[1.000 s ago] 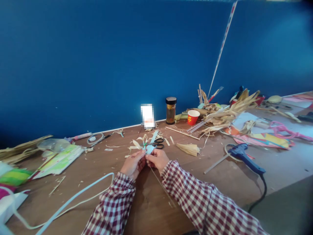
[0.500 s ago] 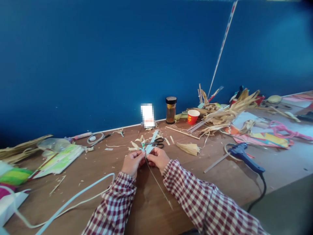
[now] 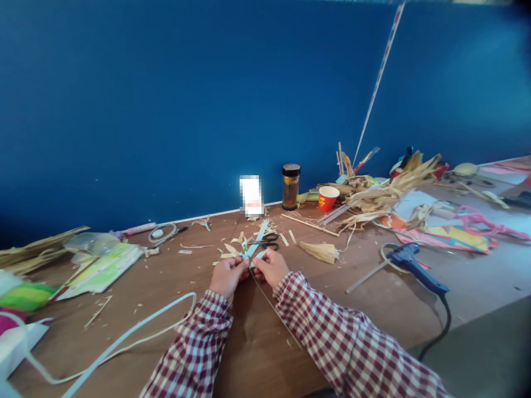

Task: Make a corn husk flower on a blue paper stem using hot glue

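Observation:
My left hand [image 3: 226,276] is closed in a pinch on the base of a small pale flower [image 3: 237,245] with petals like corn husk and some light blue near its base. From between my hands a thin wire stem [image 3: 271,307] slants down to the right, towards my right sleeve. Close beside it my right hand [image 3: 270,269] pinches a light blue strip [image 3: 261,255] against the flower's base. Another length of light blue strip [image 3: 259,235] shows just beyond the fingers. Black-handled scissors [image 3: 269,241] lie behind my hands, their blades partly hidden.
A blue glue gun [image 3: 418,268] with its cord lies at right. Dried corn husks [image 3: 373,193], a red paper cup [image 3: 328,199] and a dark-lidded jar [image 3: 291,188] stand along the back. A white cable [image 3: 136,326] loops at left. Husk scraps litter the wooden table [image 3: 265,359].
The wire stem has swung to the right, nearer my right sleeve. The flower has turned and tilted to the left, and the blue strip at my right fingers sits lower.

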